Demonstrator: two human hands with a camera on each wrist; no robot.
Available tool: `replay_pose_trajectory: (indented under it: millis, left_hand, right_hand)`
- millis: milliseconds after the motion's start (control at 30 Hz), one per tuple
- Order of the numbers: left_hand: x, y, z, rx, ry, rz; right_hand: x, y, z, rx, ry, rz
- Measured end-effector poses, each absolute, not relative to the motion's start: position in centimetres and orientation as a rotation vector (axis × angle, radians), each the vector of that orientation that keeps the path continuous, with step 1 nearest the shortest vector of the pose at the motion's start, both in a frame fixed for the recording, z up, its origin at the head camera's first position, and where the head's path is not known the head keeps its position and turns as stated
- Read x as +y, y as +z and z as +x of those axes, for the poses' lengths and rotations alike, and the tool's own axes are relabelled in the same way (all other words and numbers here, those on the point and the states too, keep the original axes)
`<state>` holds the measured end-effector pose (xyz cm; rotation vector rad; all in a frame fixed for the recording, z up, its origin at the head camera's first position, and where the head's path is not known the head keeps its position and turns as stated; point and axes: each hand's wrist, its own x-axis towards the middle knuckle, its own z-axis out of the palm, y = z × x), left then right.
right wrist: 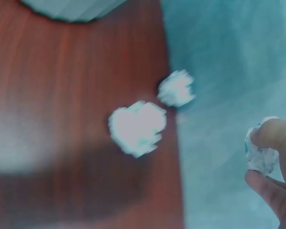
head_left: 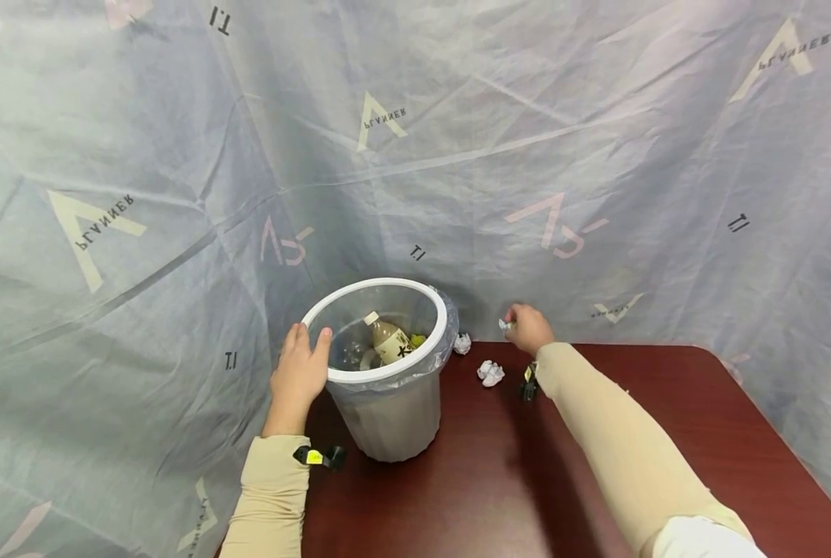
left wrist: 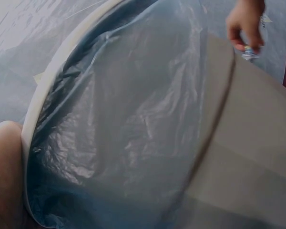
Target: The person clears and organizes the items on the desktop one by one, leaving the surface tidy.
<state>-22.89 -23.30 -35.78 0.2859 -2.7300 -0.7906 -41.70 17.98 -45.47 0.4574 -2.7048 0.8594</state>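
Note:
My left hand (head_left: 300,373) rests at the left side of the white rim of a grey trash can (head_left: 396,422), thumb spread from the fingers. In the left wrist view, part of that hand shows beside the rim (left wrist: 55,78). My right hand (head_left: 531,328) pinches a small crumpled wrapper (right wrist: 262,151) with print on it, between thumb and fingers. It is held out past the table's back edge in the right wrist view. A crumpled paper ball (head_left: 490,373) lies on the table left of that hand, and another paper ball (head_left: 462,343) sits beside the can.
A clear liner (head_left: 450,325) folds over the can's rim. Inside lies a bottle (head_left: 390,342) with a white cap, near something yellow (head_left: 418,339). The dark red table (head_left: 639,434) ends at a grey printed sheet (head_left: 471,170) hanging behind and to the sides.

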Motion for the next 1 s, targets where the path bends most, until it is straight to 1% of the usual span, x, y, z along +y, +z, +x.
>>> replay_pose_trajectory:
  millis: [267, 567, 767, 1000]
  left_hand:
    - [-23.3, -35.8, -23.0, -2.746, -0.769, 0.294]
    - [-23.3, -35.6, -23.0, -2.774, -0.74, 0.296]
    - [-23.3, -35.6, -23.1, -2.778, -0.73, 0.298]
    - [-23.2, -35.7, -23.0, -2.779, -0.743, 0.297]
  right_hand:
    - [14.8, -38.3, -41.3, -2.675, 0.904, 0.51]
    - [10.6, -32.5, -39.7, -2.592, 0.944, 0.658]
    - [7.6, -30.1, -38.6, -2.55, 0.955, 0.786]
    - [4.6, -29.3, -36.6, -2.553, 0.961, 0.978]
